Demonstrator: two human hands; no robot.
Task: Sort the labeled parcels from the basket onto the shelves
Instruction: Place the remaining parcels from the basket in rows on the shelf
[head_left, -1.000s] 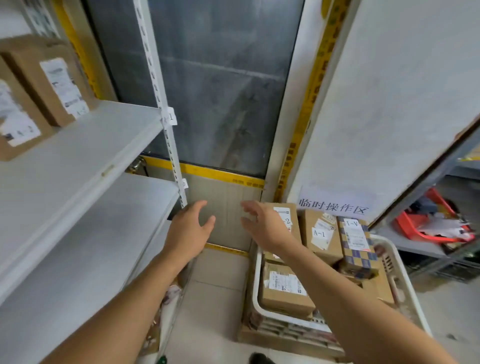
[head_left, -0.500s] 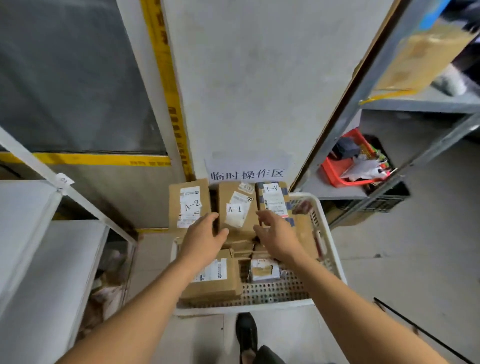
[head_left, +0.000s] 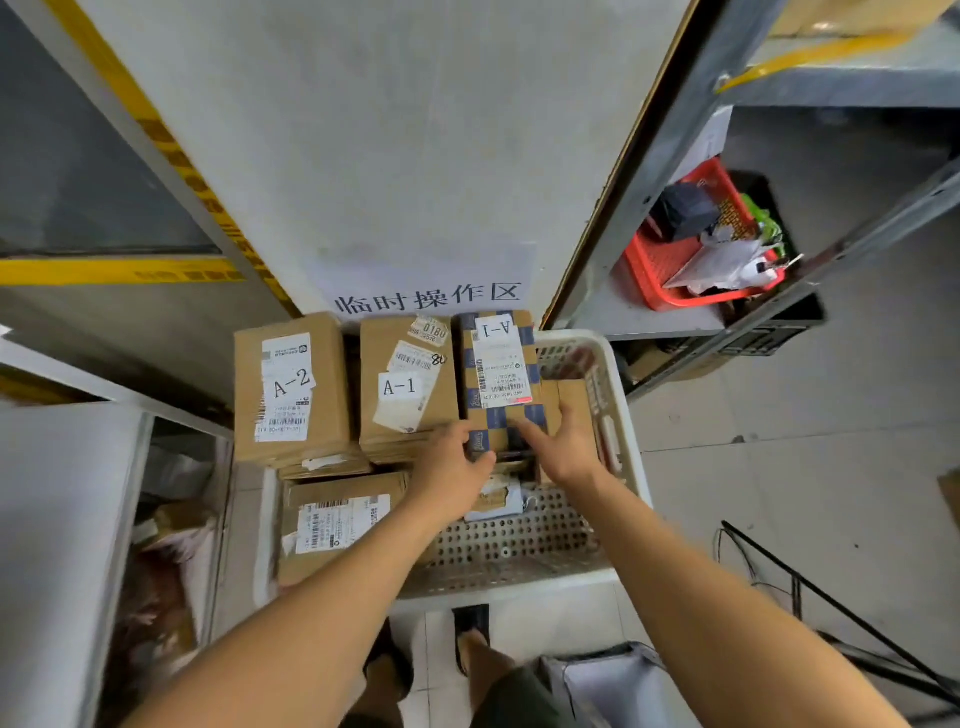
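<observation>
Checkered parcel (head_left: 501, 384) sits between left hand (head_left: 451, 470) and right hand (head_left: 563, 447).

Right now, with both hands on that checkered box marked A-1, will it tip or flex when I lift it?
The checkered box looks like stiff cardboard, so probably little flex. It stands upright between the left hand and right hand, so it may tilt. Its weight cannot be judged.

Both forearms are left bare, with no sleeves seen. Dark shorts (head_left: 519, 696) are worn, and dark open sandals (head_left: 470, 623) are worn on the feet.
</observation>
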